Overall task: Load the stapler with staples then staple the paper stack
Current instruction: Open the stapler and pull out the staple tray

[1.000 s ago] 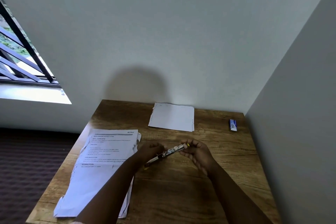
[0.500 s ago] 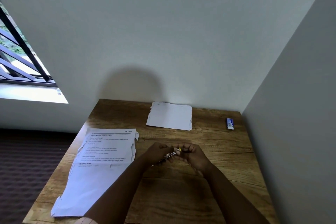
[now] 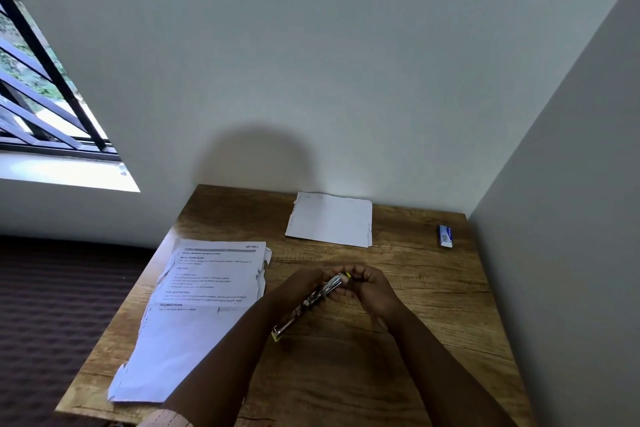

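While both hands met over the middle of the wooden table [image 3: 433, 291], the left hand [image 3: 304, 284] curled its fingers round the metal stapler [image 3: 308, 303], which slanted from its seven-o'clock end up to one o'clock. The right hand [image 3: 372, 288] pinched the stapler's far tip with bent fingers. A printed paper stack [image 3: 194, 308] lay at nine o'clock of the hands, a blank paper stack [image 3: 330, 218] at twelve, and a small blue staple box [image 3: 445, 235] at two, by the wall.
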A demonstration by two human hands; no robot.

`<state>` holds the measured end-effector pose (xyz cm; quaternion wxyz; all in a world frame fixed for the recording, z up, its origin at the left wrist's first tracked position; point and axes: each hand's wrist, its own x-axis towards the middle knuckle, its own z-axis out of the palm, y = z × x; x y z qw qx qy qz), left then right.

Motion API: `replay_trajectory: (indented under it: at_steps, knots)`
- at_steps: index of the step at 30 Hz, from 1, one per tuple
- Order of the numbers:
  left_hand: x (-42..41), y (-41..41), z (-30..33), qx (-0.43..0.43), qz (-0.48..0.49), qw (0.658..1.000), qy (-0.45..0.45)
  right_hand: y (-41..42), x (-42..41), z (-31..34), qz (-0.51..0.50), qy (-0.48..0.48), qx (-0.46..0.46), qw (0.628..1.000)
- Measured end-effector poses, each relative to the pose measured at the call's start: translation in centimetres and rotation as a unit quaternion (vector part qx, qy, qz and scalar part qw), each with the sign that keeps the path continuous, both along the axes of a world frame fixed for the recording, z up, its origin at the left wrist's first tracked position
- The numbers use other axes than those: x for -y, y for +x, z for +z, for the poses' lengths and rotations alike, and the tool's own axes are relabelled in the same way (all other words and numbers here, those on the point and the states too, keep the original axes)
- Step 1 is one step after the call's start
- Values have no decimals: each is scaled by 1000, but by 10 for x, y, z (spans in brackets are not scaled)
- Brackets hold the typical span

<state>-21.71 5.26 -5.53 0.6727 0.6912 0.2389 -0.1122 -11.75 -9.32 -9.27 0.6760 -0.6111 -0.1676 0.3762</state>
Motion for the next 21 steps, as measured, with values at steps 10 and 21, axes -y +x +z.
replay_trajectory:
  at_steps: [10,21]
  knots:
    - [-3,-5,0,22,-25,999,-4,4,0,2,-20,0,-9,1000]
    - [-12,-6,-7,4,-1,993,-118,9,0,6,-22,3,-36,999]
